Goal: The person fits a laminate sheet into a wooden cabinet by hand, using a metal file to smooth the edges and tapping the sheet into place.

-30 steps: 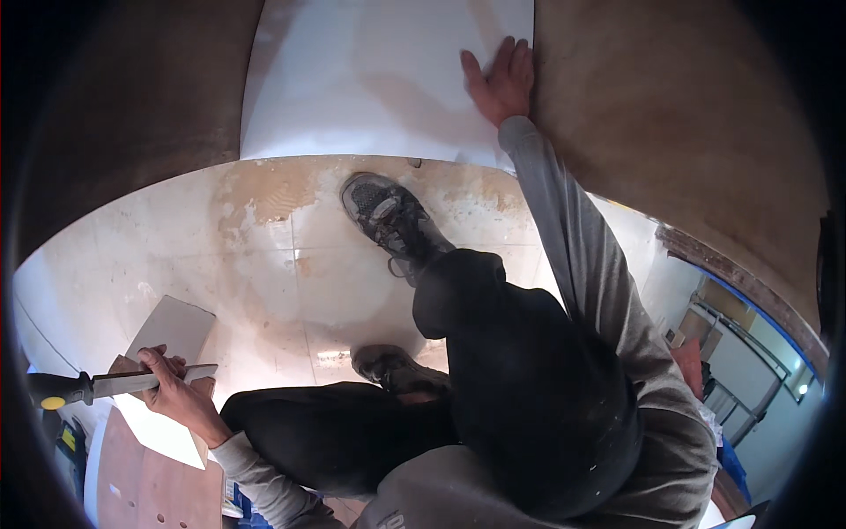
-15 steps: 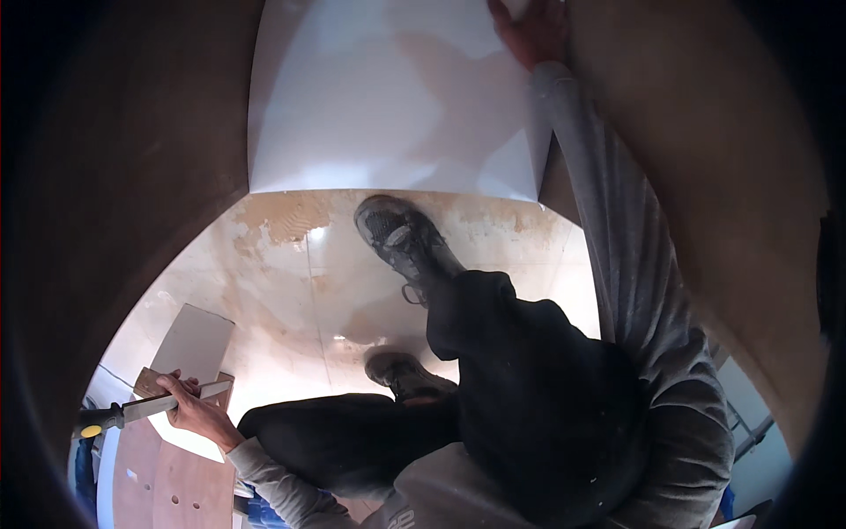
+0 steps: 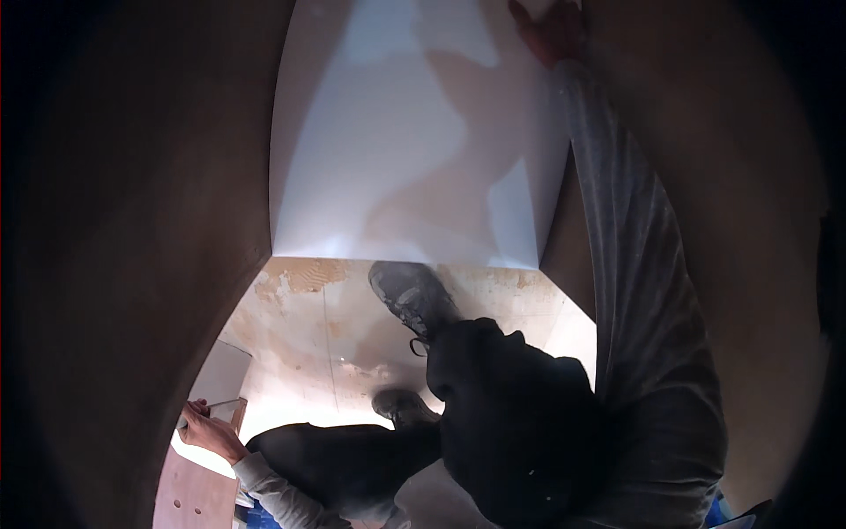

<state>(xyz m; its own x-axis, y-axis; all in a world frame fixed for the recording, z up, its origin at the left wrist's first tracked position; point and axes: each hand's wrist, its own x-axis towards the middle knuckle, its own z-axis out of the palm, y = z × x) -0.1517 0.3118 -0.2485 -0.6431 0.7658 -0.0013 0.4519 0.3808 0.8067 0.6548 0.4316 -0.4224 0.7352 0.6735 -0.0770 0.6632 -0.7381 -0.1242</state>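
Note:
My left hand (image 3: 210,434) is closed around a long flat metal blade (image 3: 226,404) at the lower left. The earlier frame shows that blade on a black handle with a yellow spot; the handle is now hidden behind the brown side panel (image 3: 176,264). My right arm reaches up along the right side. At the top, my right hand (image 3: 553,33) lies against the white panel (image 3: 397,159) near its right edge, thumb apart from the fingers. The fingertips run close to the picture's upper edge.
Brown side panels stand left and right, the right panel (image 3: 749,220) beside my arm. My shoes (image 3: 410,295) rest on a stained floor (image 3: 304,353) below the white panel. A pinkish wooden board (image 3: 196,489) with round holes and a grey board (image 3: 220,375) are at lower left.
The view has shifted, so the white panel's lower edge sits lower and the left brown panel covers more, hiding the tool's handle. My right hand stays by the white panel's right edge.

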